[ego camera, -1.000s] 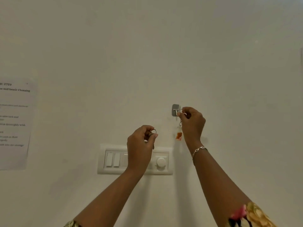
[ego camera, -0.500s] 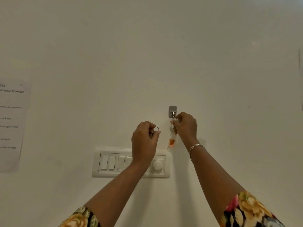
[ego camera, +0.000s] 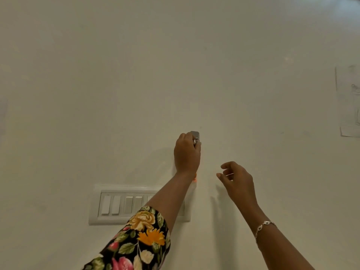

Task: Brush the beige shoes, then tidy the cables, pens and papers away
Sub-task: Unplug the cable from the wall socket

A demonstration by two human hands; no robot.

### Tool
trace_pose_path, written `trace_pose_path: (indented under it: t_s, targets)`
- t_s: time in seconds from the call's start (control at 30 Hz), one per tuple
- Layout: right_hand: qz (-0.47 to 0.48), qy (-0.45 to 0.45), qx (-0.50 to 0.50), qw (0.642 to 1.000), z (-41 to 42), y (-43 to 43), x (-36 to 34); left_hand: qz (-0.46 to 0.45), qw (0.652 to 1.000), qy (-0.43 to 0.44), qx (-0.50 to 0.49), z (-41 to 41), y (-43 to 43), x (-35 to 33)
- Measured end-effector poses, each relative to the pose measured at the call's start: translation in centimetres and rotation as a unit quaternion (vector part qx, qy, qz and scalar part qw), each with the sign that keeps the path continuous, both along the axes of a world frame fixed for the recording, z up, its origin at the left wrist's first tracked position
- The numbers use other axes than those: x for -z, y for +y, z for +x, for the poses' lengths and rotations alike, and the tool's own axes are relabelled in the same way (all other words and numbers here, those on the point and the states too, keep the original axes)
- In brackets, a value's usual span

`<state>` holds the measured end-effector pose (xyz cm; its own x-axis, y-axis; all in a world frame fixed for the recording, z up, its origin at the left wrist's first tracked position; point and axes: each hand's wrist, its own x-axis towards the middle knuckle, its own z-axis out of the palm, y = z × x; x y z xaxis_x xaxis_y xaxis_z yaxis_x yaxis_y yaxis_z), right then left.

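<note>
Orange-flowered sleeve (ego camera: pixel 144 236) nearest; the left hand (ego camera: pixel 187 154) pinches a metal ring (ego camera: pixel 196 141) at a steel hook (ego camera: pixel 195 134), the right hand (ego camera: pixel 237 178) beside it slack-fingered, empty. Likely a tidying step: next, seat the ring on the hook. No shoes, cables or pens show; a paper (ego camera: pixel 349 102) at the right edge of the wall (ego camera: pixel 175 55) is unreadable.

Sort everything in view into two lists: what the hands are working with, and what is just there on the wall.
In use: left hand, pinching a key ring at the wall hook; orange tag hanging below that hand; right hand, loosely curled, holding nothing.
Just there: switch panel; paper sheet on the wall at far right. No shoes, cables or pens in view.
</note>
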<state>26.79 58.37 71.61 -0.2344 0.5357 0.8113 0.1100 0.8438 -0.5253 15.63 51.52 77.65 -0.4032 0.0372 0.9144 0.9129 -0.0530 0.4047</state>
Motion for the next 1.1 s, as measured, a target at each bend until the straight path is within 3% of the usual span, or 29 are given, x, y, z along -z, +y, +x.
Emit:
trace_pose_path:
  t_s: [0.3,0.47,0.67,0.9,1.1]
  targets:
    - [-0.034,-0.031,-0.022,0.999,1.0,0.3,1.3,-0.03,0.999,-0.016,-0.038,-0.4,1.5,-0.5]
    - [-0.042,-0.042,-0.043,0.997,0.4,0.0,2.4,-0.067,0.99,-0.007,-0.122,-0.6,1.5,0.3]
    - [-0.055,-0.06,-0.059,0.995,-1.1,-1.3,5.1,-0.037,0.995,-0.003,-0.092,-1.0,0.2,4.6]
    - [-0.041,-0.052,-0.113,0.991,-2.6,-6.0,12.1,-0.012,0.993,0.036,-0.116,-1.7,-7.1,16.5]
    - [-0.147,-0.061,-0.185,0.97,-4.7,-11.8,22.0,-0.185,0.957,-0.006,-0.222,-3.2,-17.7,31.2]
